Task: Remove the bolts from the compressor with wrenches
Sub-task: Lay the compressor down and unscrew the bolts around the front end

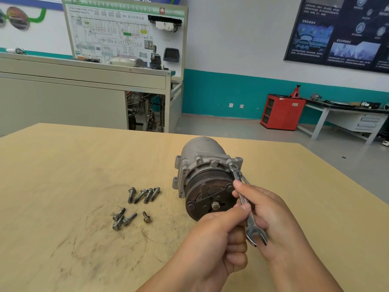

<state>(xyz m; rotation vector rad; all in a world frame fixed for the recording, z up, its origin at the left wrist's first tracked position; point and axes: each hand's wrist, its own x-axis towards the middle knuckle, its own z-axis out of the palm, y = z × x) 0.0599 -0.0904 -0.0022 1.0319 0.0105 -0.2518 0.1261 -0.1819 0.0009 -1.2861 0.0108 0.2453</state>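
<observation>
The compressor (202, 165) lies on its side on a wooden table (63, 165), its dark pulley (207, 196) facing the camera and its grey round body pointing away. A wrench (251, 225) runs slantwise down the compressor's right side: its ring end sits at the compressor's upper right corner, though I cannot tell whether it is seated on a bolt head, and its open end points toward the camera, in front of the compressor. Both hands hold this wrench. The right hand (271, 211), just right of the pulley, has its fingers curled round the shaft. The left hand (216, 239), in front of the compressor, is closed into a fist with the thumb pressed on the shaft against the knuckles. A thin strip of bright metal shows just behind the wrench near the compressor's right edge; what it is cannot be told. Eight loose bolts (143, 194) lie on the table left of the compressor in two clusters of four, one of them brass-coloured. Far beyond the compressor to the right stands a red cabinet (282, 111), and beyond it to the left a wiring board (126, 32)
</observation>
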